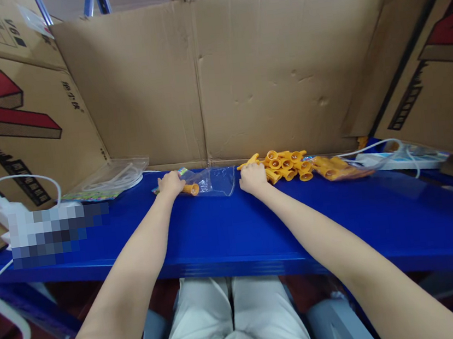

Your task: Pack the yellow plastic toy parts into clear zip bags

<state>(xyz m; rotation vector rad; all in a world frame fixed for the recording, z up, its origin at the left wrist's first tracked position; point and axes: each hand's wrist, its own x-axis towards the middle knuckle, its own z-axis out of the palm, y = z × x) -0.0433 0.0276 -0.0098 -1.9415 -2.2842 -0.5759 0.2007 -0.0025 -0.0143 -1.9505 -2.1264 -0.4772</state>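
Observation:
My left hand [170,184] is closed on the left end of a clear plastic bag [215,182] lying on the blue table [225,230]; one orange plastic piece [191,189] lies inside it by my fingers. My right hand [253,178] rests at the bag's right side, fingers curled, touching the edge of a pile of several orange plastic pieces [286,164]. One orange piece [249,161] pokes out just above that hand; whether the hand grips it is hidden.
More orange pieces in a clear bag [336,168] lie right of the pile. A white power strip with cable [390,159] sits at far right. A stack of clear bags [110,179] lies at left, beside a white charger [3,212]. Cardboard walls [239,74] surround the table.

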